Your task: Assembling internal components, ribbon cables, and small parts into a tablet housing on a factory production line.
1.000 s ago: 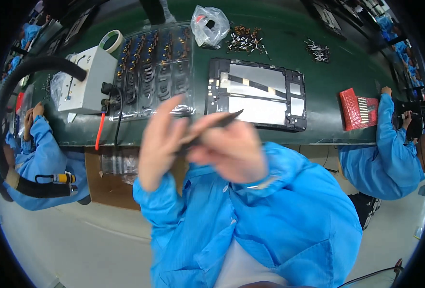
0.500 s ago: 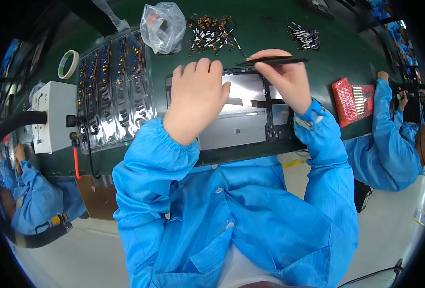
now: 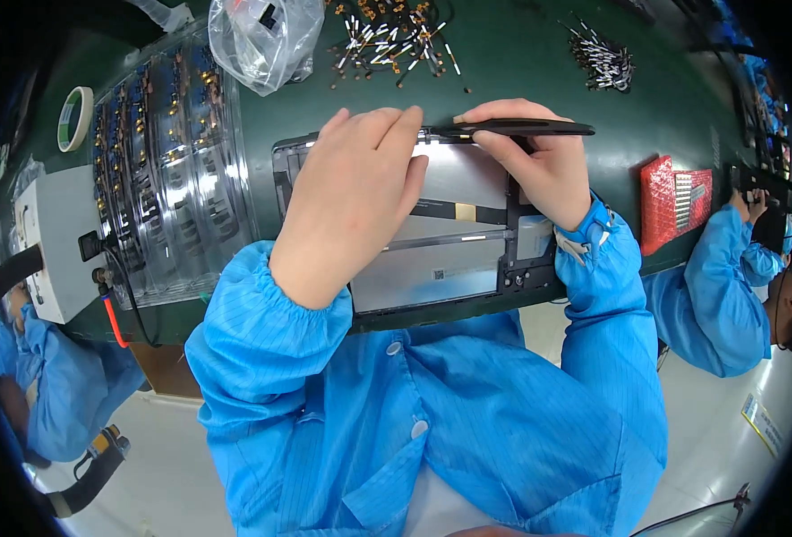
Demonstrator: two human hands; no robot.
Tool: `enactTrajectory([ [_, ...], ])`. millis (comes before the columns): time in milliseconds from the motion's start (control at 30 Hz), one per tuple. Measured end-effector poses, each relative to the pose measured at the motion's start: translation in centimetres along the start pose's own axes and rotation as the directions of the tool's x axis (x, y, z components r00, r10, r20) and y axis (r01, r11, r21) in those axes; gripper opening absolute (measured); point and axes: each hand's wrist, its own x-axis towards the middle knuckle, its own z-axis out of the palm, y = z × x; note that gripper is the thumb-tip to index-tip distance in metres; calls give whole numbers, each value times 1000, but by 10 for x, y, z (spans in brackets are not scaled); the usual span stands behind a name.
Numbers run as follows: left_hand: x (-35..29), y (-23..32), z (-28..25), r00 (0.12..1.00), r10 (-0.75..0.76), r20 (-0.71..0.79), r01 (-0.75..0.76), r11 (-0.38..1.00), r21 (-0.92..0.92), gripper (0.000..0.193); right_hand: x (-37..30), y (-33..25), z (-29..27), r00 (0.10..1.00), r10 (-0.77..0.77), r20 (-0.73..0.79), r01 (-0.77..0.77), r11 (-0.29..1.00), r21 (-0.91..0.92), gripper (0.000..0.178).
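Observation:
An opened tablet (image 3: 427,282) with silver panels and a black frame lies in front of me. My left hand (image 3: 351,192) bends over its far edge, fingers close together and thumb apart; some fingertips are hidden. Between the thumb and fingers of my right hand (image 3: 539,161) is a pair of black tweezers (image 3: 539,128), held nearly level along that same edge. Their tips point left, close to my left fingers. Whatever lies at the tips is too small to make out.
Beyond the tablet are small cable parts (image 3: 391,45), another dark pile (image 3: 603,61) and a clear bag (image 3: 266,45). Clear trays of parts (image 3: 176,179), a tape roll (image 3: 75,118) and a grey box (image 3: 55,242) stand left. Right are red bubble wrap (image 3: 657,206) and a co-worker (image 3: 718,295).
The view has shifted, so the table's things sit differently in it. My right hand has brought the tweezers' tips down to the tablet's far edge, nearer my left fingers.

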Motion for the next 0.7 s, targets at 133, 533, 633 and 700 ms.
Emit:
enactTrajectory([
  [133,1,3,-1,1000,-7,18,7,1000,-12,35,-1,-1,-1,1000,2,0,-2,1000,22,19],
  [533,-3,4,-3,995,88,56,-94,990,104,42,-5,-2,-2,997,-39,-69,35,997,-63,19],
  [633,-3,2,0,1000,5,21,-6,998,57,42,-4,-3,-2,995,-49,-86,41,995,-85,18],
  [700,-5,1,1,999,52,-14,-51,996,69,41,-4,-3,0,995,-57,-80,49,993,-108,17],
])
